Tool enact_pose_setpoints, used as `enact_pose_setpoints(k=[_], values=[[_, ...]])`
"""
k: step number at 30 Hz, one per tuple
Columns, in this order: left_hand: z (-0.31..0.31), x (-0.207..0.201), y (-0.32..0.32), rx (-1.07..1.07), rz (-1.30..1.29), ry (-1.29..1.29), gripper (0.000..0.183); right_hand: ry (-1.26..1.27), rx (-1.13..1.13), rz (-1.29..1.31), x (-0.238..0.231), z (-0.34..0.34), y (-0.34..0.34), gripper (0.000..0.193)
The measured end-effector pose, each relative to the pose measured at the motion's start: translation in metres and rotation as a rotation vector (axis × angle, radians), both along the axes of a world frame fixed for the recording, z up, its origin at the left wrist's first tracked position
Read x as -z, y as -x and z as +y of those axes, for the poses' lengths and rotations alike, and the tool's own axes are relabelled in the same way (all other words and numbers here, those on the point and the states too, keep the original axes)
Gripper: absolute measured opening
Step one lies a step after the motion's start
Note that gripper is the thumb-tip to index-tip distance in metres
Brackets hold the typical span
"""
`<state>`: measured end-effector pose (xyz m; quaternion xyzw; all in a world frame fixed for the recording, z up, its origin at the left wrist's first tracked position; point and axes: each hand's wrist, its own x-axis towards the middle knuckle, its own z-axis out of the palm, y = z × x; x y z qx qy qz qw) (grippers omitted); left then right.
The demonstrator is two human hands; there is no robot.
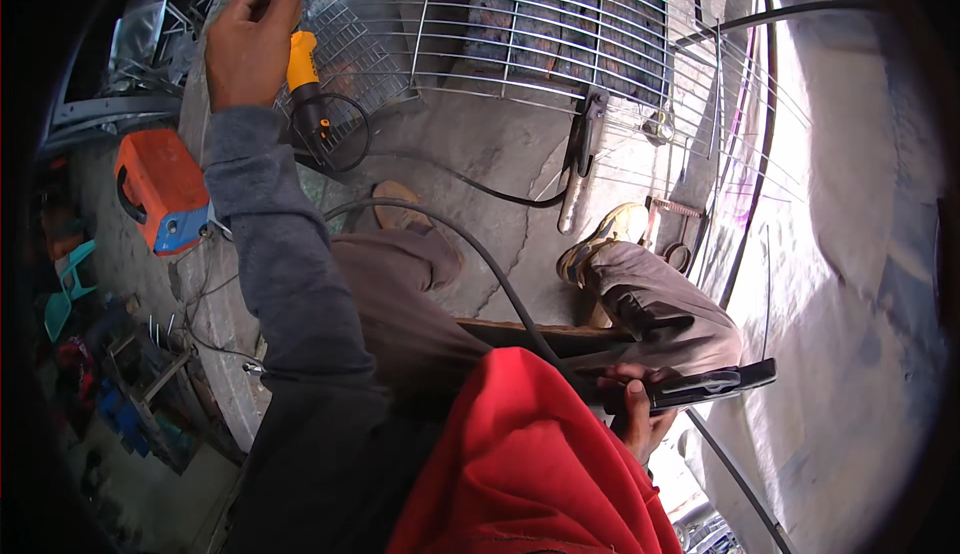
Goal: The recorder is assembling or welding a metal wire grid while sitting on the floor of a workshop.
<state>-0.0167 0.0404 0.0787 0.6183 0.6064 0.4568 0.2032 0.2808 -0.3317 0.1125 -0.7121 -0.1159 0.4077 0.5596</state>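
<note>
My left hand (248, 59) is raised at the upper left, with its fingers curled in and the thumb pointing up. What it holds, if anything, is hidden. Just beside it lies a yellow and black power tool (303, 62) with a black cord. Near my lap, my right hand (638, 416) is wrapped round a black welding electrode holder (715, 384), whose jaws point right. A thick black cable (480, 249) arcs across my legs toward that holder. In front of me stretches a wire grid (545, 29) of shiny parallel rods.
An orange and blue welding machine (165, 194) stands at the left. A metal clamp (582, 149) with a cable lies by the grid's near edge. Red cloth (520, 454) covers part of my lap. At the far left stands a turquoise plastic stool (65, 294).
</note>
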Motion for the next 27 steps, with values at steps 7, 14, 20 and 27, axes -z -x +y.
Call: enact_pose_setpoints(k=[7, 14, 20, 27], values=[[-0.007, 0.001, -0.006, -0.014, -0.002, 0.126, 0.037, -0.076, -0.142, -0.175, 0.013, 0.018, -0.025, 0.042], [-0.009, 0.004, -0.021, -0.043, 0.072, 0.023, 0.036, -0.064, -0.315, -0.340, 0.036, 0.052, -0.049, 0.020], [-0.011, -0.001, -0.029, -0.044, 0.055, -0.021, 0.034, 0.003, -0.489, -0.373, 0.041, 0.059, -0.058, 0.021], [-0.011, -0.003, -0.028, -0.060, 0.110, 0.027, 0.035, -0.050, -0.458, -0.418, 0.040, 0.062, -0.057, 0.020]])
